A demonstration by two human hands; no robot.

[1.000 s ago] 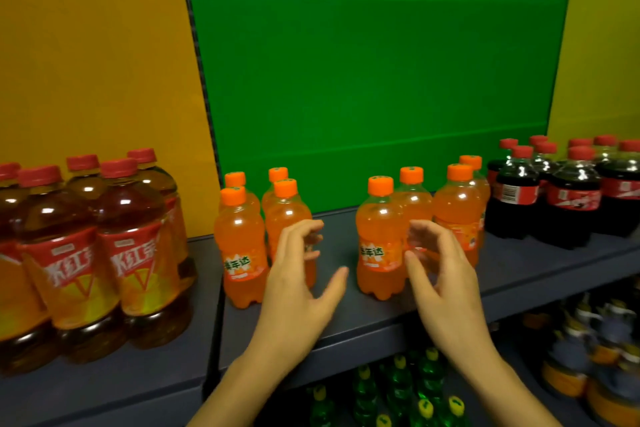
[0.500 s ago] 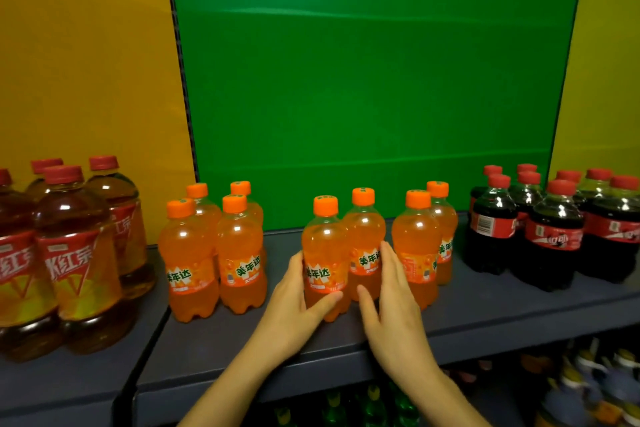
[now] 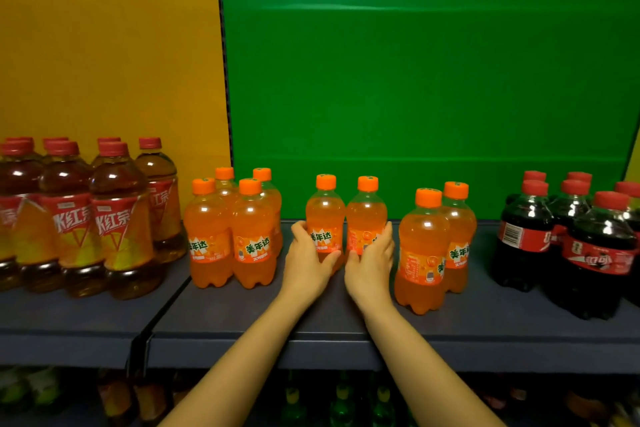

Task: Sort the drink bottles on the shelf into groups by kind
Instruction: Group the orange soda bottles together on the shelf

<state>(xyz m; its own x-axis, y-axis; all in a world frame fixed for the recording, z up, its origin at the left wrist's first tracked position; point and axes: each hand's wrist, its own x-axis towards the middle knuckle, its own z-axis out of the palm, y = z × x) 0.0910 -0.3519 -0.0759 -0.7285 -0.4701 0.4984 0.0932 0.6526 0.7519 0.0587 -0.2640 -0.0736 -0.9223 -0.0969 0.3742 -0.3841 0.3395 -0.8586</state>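
Two small orange soda bottles stand side by side mid-shelf. My left hand [image 3: 306, 262] is wrapped around the left orange soda bottle [image 3: 325, 215]. My right hand [image 3: 372, 262] grips the right orange soda bottle [image 3: 366, 215]. A cluster of several orange soda bottles [image 3: 230, 232] stands to the left, and a pair of orange soda bottles [image 3: 433, 246] stands to the right, nearer the shelf front. Both held bottles are upright on the dark shelf [image 3: 346, 326].
Large red-capped iced tea bottles [image 3: 86, 218] fill the far left section. Dark cola bottles [image 3: 571, 243] with red caps stand at the far right. A green back panel [image 3: 415, 80] and a yellow back panel [image 3: 104, 45] rise behind. More bottles sit on the lower shelf [image 3: 343, 402].
My hands have pushed two orange bottles back and leftward, away from the other pair, leaving a gap on the right. The view has shifted, showing more tea bottles.
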